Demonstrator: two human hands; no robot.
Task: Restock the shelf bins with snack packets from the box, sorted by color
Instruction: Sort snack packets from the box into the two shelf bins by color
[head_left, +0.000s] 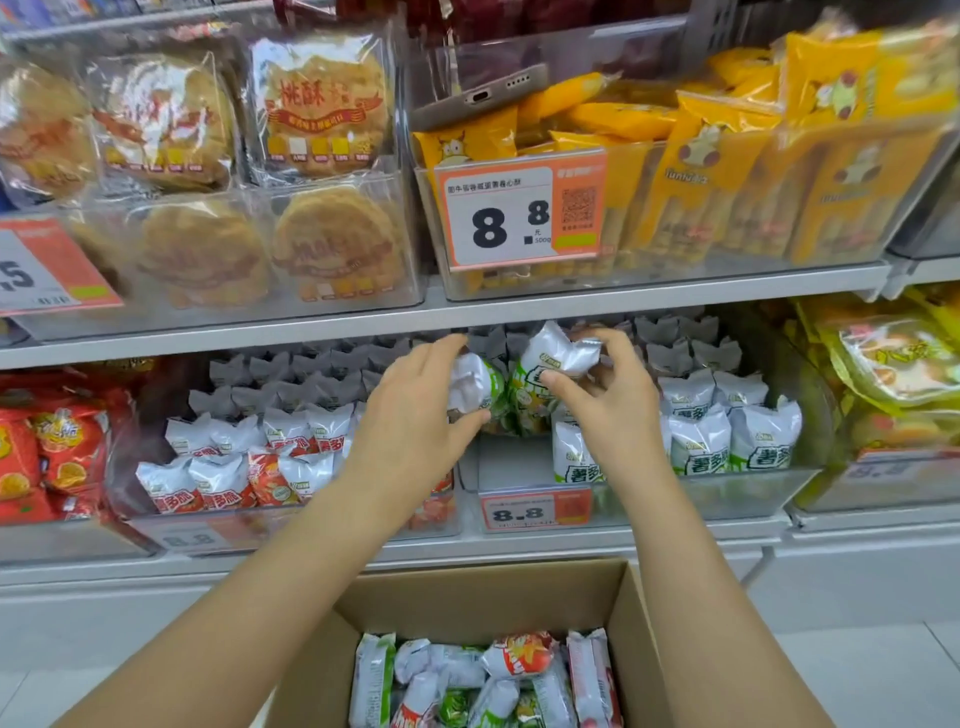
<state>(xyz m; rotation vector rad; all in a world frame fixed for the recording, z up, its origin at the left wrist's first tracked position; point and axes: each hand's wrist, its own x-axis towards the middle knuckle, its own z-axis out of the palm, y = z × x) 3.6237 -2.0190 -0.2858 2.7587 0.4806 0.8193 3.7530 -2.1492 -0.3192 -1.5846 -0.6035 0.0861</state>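
Both hands are reaching over the open cardboard box (467, 597) toward the lower shelf, each pinching one green-and-white snack packet. The left hand (410, 415) is holding its green packet (475, 387) between thumb and curled fingers; the right hand (608, 395) is gripping a second green packet (545, 364) by its crinkled top edge. The two packets are touching each other, hanging above the left front corner of the green bin (753, 491) — the one open pocket there, bare floor showing behind the orange price tag (535, 509). The rest of that clear plastic bin is packed with upright rows of green-labelled packets; too many to count, the back rows showing only grey foil tops.

Just to the left, wall against wall, the red bin (156, 525) is holding red-labelled packets in similar rows, with no visible gap along its front. The shelf edge (363, 325) above is sitting close over both hands, leaving a low slot to work in.

In the box below, glossy pillow-shaped packets are lying jumbled — green and red mixed, roughly ten visible, partly overlapping so an exact count cannot be told. The box flaps are standing open, and both forearms are passing over its rim.

On the upper shelf, two clear bins are holding round biscuits in transparent wrap and yellow packets (727, 171), with a phone (483, 93) lying on the yellow ones.
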